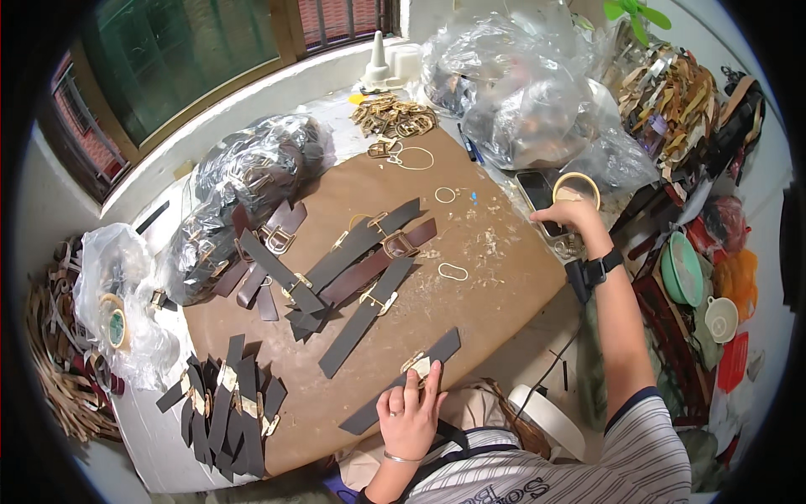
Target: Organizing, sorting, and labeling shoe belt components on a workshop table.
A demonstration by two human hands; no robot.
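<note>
My left hand [410, 424] lies palm down at the table's near edge. Two outstretched fingers press a dark strap [369, 412], at a pale piece of tape [417, 364] around its middle; the other fingers are bent. Out to the right, my right hand [579, 217] is closed on the lower side of a roll of tape [598, 191]. A phone [536, 190] lies beside that hand, partly covered by it. More straps with metal buckles [400, 244] are spread over the middle of the brown work surface [495, 311].
At the near left lies a pile of taped dark straps [222, 420]. Buckles [393, 115] are heaped at the back. Plastic bags [537, 92] crowd the far right, and a filled bag [260, 172] lies far left. Rubber bands [453, 271] and scraps dot the surface. A green basin [682, 269] stands right.
</note>
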